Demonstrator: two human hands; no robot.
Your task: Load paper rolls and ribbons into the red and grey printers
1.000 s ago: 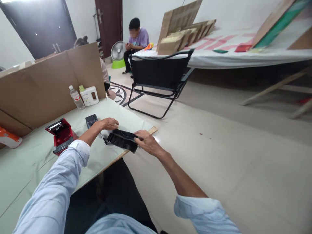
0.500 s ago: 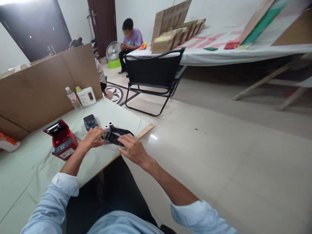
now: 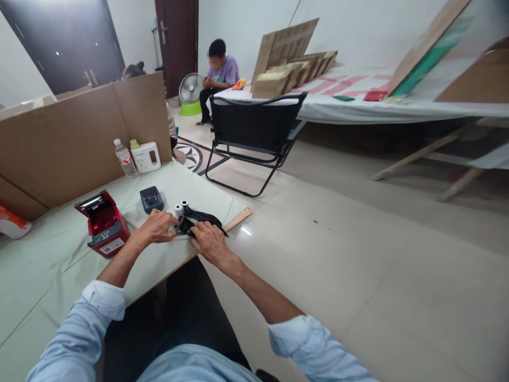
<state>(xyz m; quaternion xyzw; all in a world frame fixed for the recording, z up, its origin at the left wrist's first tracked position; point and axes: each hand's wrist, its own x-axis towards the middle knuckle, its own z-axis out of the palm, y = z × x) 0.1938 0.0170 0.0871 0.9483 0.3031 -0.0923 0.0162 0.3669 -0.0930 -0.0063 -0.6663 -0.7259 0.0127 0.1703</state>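
A roll of glossy black ribbon (image 3: 185, 225) lies near the table corner, with a loose length (image 3: 207, 216) curving to the right. My left hand (image 3: 159, 227) has its fingers closed at the roll's left end. Bent fingers of my right hand (image 3: 210, 241) press on the ribbon's near right side; the fingertips are partly hidden. Two small white rolls (image 3: 182, 207) with dark cores stand just behind the ribbon. Beyond my left hand sits a small dark blue-grey device (image 3: 151, 199). Left of it, a red and black label printer (image 3: 104, 225) has its lid raised.
A clear bottle (image 3: 125, 159) and a white jug (image 3: 146, 157) stand before a cardboard partition (image 3: 79, 143). The table's wooden edge (image 3: 238, 217) is close by my right hand. A black folding chair (image 3: 258, 127) stands beyond, with a seated person (image 3: 225, 71) farther back.
My right hand has closed down onto the ribbon, its fingers less spread. My left fingers have shifted slightly right toward the roll. The camera view has tilted a little.
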